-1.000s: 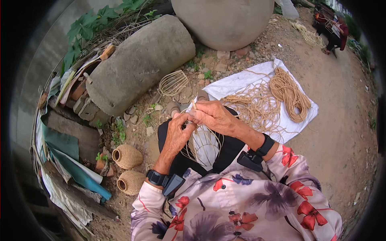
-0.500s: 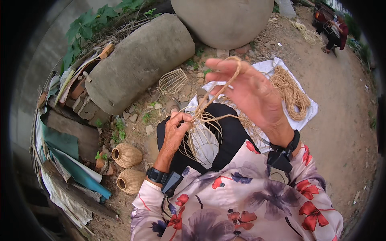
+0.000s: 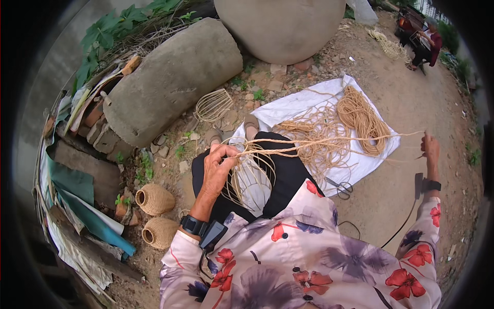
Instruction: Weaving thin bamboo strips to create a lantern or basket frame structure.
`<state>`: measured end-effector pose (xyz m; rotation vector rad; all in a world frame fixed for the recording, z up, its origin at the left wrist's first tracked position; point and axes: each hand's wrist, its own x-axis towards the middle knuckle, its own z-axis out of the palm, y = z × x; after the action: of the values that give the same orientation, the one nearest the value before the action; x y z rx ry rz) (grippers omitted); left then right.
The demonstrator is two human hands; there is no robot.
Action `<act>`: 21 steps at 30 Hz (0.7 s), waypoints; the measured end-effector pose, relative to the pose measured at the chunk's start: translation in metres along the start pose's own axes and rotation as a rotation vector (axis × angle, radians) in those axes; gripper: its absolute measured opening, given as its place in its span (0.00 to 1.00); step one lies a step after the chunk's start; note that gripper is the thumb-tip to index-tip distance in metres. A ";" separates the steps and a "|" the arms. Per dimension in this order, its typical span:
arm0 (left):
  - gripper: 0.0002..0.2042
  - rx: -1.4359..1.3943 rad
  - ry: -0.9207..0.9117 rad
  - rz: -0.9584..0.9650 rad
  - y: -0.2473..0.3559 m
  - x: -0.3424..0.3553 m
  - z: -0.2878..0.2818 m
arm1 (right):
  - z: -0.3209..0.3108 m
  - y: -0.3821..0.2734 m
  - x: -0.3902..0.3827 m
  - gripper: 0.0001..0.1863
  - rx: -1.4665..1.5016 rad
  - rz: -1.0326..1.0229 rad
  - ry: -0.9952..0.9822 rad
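Between my knees sits a wire basket frame around a white, ribbed form. My left hand is closed at the frame's top, pinching tan twisted cord there. From it the cord runs in taut strands to the right, across my lap and above a white sheet. Far out to the right, my right hand is closed on the cord's thin end, with the arm stretched out. My fingertips there are small and partly hidden.
On the white sheet lie a cord coil and loose tangled cord. Scissors lie by its near edge. Two woven pots stand left. Another wire frame lies before a concrete cylinder. A person sits far right.
My right hand has swung from above the sheet out to the far right, drawing the looped cord straight. My left hand has stayed pinched at the frame's top.
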<state>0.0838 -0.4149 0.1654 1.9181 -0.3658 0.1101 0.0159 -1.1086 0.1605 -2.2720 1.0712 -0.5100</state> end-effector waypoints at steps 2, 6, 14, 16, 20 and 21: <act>0.06 0.011 -0.008 0.016 0.002 0.001 0.003 | 0.075 0.001 -0.042 0.22 -0.377 -0.183 -0.386; 0.05 0.010 -0.002 0.018 0.004 -0.003 0.000 | 0.187 -0.146 -0.159 0.15 0.226 -0.652 -0.480; 0.06 0.045 -0.011 0.027 0.003 -0.004 0.005 | 0.261 -0.318 -0.284 0.15 0.230 -1.412 -0.686; 0.06 0.060 0.013 0.043 -0.004 -0.005 0.003 | 0.237 -0.311 -0.273 0.14 0.404 -1.281 -0.886; 0.06 0.060 0.053 0.055 0.001 -0.008 0.002 | 0.170 -0.229 -0.184 0.15 0.667 -0.698 -0.838; 0.06 0.056 0.056 0.056 0.001 -0.007 0.002 | 0.158 -0.191 -0.146 0.16 0.754 -0.592 -0.670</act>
<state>0.0765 -0.4160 0.1638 1.9558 -0.3830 0.2126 0.1239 -0.8427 0.1479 -1.7962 -0.1417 -0.2602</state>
